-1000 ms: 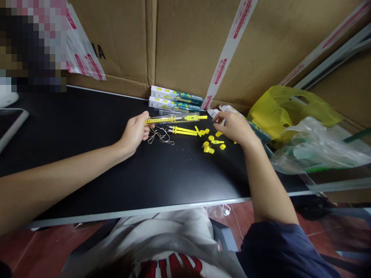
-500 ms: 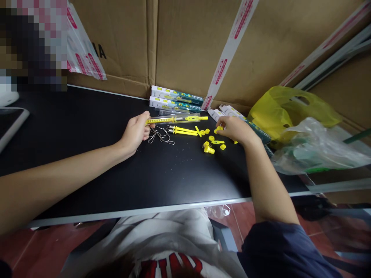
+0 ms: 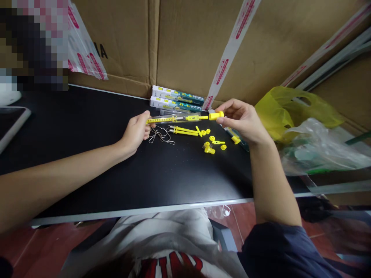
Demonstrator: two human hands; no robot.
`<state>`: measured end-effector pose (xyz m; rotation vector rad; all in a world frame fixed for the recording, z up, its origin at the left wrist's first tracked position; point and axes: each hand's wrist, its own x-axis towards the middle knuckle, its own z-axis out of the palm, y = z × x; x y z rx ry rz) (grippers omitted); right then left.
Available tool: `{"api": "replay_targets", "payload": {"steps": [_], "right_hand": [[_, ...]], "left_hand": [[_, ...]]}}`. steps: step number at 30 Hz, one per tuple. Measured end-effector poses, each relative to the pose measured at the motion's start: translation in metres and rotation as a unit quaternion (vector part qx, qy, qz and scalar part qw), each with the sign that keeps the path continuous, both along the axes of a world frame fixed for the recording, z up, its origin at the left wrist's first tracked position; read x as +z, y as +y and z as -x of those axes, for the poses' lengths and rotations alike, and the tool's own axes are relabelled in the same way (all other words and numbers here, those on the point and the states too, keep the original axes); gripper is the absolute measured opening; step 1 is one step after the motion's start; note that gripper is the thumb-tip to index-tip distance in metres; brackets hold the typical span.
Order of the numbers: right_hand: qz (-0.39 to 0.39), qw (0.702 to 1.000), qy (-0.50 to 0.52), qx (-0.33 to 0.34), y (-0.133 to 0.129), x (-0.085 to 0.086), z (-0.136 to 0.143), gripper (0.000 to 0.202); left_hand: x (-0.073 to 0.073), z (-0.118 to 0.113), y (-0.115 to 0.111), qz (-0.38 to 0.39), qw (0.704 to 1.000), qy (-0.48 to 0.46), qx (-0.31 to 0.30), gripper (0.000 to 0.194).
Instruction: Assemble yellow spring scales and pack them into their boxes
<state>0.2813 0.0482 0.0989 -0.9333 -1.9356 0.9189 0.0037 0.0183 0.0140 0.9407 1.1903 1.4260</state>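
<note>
My left hand (image 3: 135, 133) is closed around the left end of a clear tube (image 3: 174, 118) with a yellow scale and yellow parts inside. A thin yellow tip sticks out of the tube's right end. Between the thumb and fingers of my right hand (image 3: 239, 117) is a yellow cap (image 3: 216, 115), close to that tip; whether they touch is hard to tell. Below the tube lie bent metal hooks (image 3: 162, 137) and yellow rods with metal ends (image 3: 185, 131). Several small yellow pieces (image 3: 210, 150) are scattered to the right of the rods.
Printed narrow boxes (image 3: 176, 103) lie at the back against large cardboard (image 3: 185, 50). A yellow plastic bag (image 3: 272, 112) and a clear bag (image 3: 313, 150) are at the right. A white-edged device (image 3: 13, 123) lies on the black table (image 3: 174, 181) at far left.
My right hand has lifted the yellow cap from the table and brought it up and slightly left to the tube's right end. My left hand and the tube have hardly moved.
</note>
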Motion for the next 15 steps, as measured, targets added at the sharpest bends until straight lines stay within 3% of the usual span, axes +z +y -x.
{"api": "replay_targets", "payload": {"steps": [15], "right_hand": [[-0.018,1.0,-0.01,0.001,-0.0002,-0.0029,0.0025,0.037]], "left_hand": [[-0.0002,-0.0009,0.0003,0.001,1.0,-0.001,-0.004,0.031]]}}
